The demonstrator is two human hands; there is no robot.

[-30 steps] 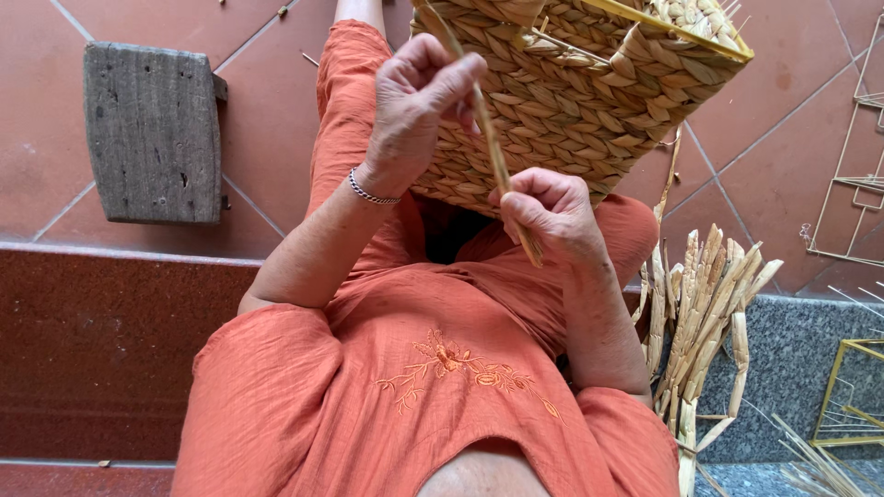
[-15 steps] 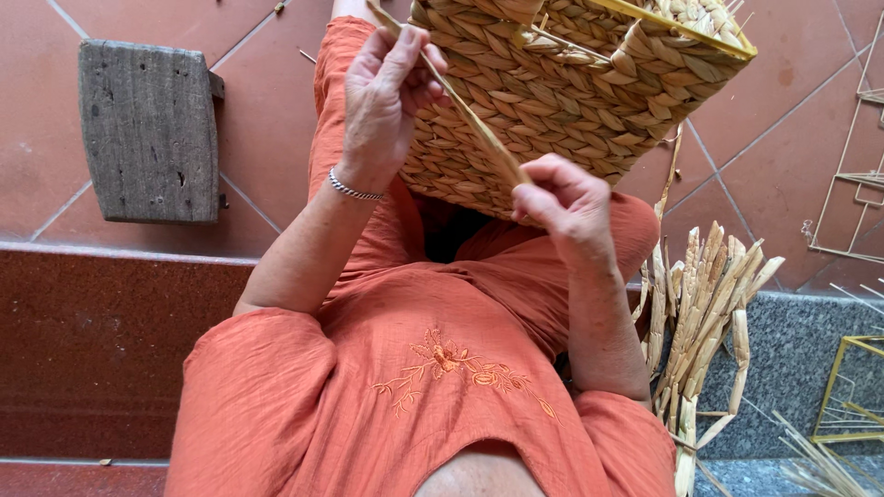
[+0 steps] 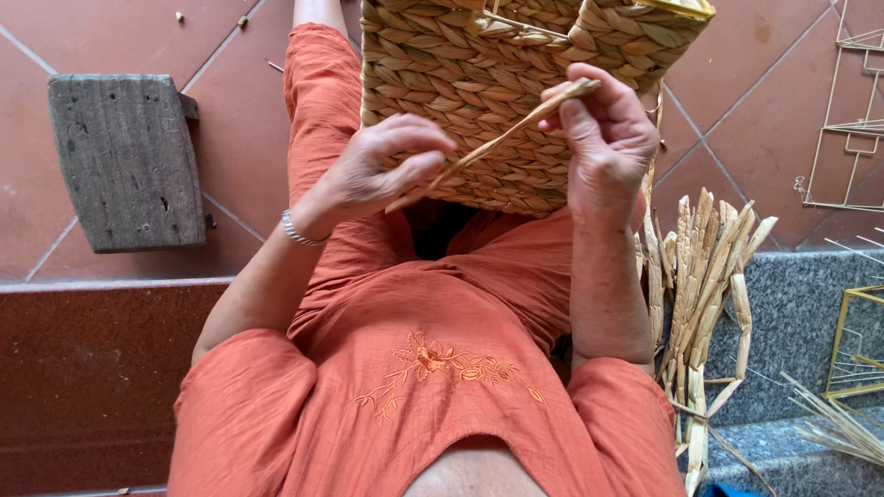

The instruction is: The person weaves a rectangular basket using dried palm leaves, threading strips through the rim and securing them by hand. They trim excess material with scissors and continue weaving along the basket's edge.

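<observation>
Item 1: dried fibre strand [image 3: 488, 143], centre frame, pinched at both ends by our left hand [image 3: 373, 175] and right hand [image 3: 603, 138] against the woven basket [image 3: 479, 83] (light, pliable, probably brittle; grip near the ends).

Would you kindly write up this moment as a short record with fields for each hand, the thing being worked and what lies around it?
Left hand: left hand pinches the lower end of a dried fibre strand
Right hand: right hand grips the strand's upper end
Strand: stretched slantwise between both hands, in front of the basket
Basket: woven basket resting on the lap
Beside the right arm: bundle of dried stalks
On the tiled floor: wooden block
At the right edge: wire frames
</observation>
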